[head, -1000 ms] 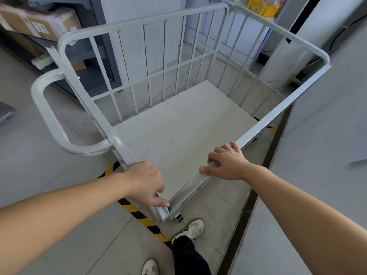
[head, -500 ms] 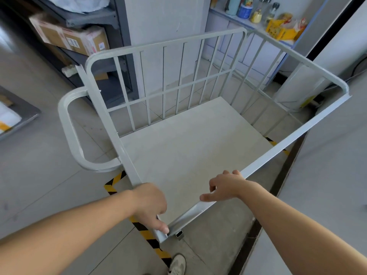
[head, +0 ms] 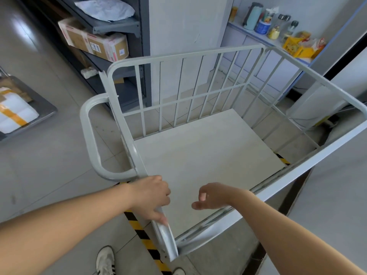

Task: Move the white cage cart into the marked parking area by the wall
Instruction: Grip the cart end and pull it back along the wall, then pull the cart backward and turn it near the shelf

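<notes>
The white cage cart (head: 198, 161) fills the middle of the view, its barred sides up and its pale floor bare. It stands beside the grey wall (head: 337, 185) on the right. Yellow-black floor tape (head: 146, 241) runs under its near corner and shows again at the cart's right side (head: 283, 159). My left hand (head: 153, 195) is shut on the cart's near top rail by the corner. My right hand (head: 213, 196) hovers just above the right rail, fingers loosely curled and apart, holding nothing.
A dark shelf rack (head: 119, 46) with cardboard boxes stands at the back left. A flat trolley with wrapped parcels (head: 17, 114) is at the left edge. A counter with bottles (head: 278, 28) lies behind the cart. My shoes (head: 105, 261) are at the bottom.
My right hand has lifted off the right rail and opened. The cart has rolled further away from me toward the back wall, and my left hand stays on the rail.
</notes>
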Tool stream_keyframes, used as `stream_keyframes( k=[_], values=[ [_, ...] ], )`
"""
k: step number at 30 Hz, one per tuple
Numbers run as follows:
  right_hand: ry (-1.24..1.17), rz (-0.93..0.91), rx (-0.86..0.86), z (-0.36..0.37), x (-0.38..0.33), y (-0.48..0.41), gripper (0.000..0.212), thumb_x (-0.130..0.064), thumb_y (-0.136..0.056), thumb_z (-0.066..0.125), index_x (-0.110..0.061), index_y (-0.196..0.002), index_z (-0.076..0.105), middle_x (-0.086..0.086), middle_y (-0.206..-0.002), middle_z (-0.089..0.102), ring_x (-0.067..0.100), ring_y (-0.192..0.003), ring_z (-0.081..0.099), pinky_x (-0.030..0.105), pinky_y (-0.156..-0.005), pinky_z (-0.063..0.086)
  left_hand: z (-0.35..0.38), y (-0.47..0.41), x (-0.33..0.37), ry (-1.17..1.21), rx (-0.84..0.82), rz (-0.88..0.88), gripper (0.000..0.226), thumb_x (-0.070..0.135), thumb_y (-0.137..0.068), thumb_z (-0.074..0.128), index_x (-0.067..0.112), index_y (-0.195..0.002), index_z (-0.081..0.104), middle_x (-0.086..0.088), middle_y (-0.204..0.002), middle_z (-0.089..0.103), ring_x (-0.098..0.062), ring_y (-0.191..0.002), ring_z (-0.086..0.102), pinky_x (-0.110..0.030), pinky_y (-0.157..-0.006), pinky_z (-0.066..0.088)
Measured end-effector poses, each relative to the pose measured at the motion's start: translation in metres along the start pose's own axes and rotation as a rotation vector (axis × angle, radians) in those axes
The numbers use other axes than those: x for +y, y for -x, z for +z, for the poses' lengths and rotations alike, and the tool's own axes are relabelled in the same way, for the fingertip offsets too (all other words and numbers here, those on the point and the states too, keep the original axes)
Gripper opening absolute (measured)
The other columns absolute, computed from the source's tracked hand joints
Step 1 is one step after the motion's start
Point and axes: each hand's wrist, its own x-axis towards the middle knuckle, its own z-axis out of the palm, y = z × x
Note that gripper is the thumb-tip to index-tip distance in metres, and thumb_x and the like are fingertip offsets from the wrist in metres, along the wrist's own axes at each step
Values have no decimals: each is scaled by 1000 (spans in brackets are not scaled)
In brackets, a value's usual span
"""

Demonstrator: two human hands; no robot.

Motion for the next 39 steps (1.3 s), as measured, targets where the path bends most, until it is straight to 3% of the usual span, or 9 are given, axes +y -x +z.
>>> stream_keyframes(
  k=[5,9,12,15,20,30,39],
  values=[
    [-93,-25,73,-17,-44,-33,49,-62,-85,50,-19,-107,60,0,-118,60,21,-109,54,35,-93,42,7,28,-60,71,104,-106,61,69,-88,34,19,-112,59,-2,-105,55,-22,-104,49,-35,-97,36],
    [-185,-18,138,-35,-90,-62,49,-60,-87,48,-18,-110,59,3,-118,60,21,-105,54,35,-91,42,19,55,-113,115,175,-146,55,62,-90,39,27,-133,44,-2,-128,51,-23,-125,42,-39,-109,30],
    [-259,31,207,-53,-126,-85,49,-58,-89,47,-17,-114,57,6,-116,61,25,-107,56,36,-93,43,22,76,-147,151,176,-193,59,55,-92,44,28,-144,33,-4,-151,32,-24,-142,24,-40,-118,17],
    [-319,86,302,-69,-158,-107,51,-57,-91,44,-16,-121,51,9,-115,62,27,-104,57,35,-87,44,27,95,-178,172,159,-231,63,55,-94,41,26,-148,28,-5,-160,18,-24,-147,15,-39,-118,14],
    [-326,155,427,-96,-202,-133,51,-48,-93,44,-12,-129,45,13,-124,55,30,-111,52,33,-85,39,35,116,-218,152,126,-224,61,54,-95,38,25,-148,28,-5,-161,14,-25,-147,13,-42,-118,18],
    [-330,182,453,-149,-236,-175,55,-44,-94,45,-14,-138,35,12,-131,50,30,-115,51,37,-93,41,43,131,-294,148,177,-246,60,50,-94,45,21,-145,34,-5,-159,20,-24,-147,16,-44,-117,22],
    [-417,138,520,-218,-255,-254,48,-39,-96,42,-11,-136,40,12,-135,51,29,-121,47,33,-96,37,46,114,-403,131,213,-252,47,52,-91,48,21,-126,48,0,-136,44,-22,-133,37,-40,-107,34]
  ],
)
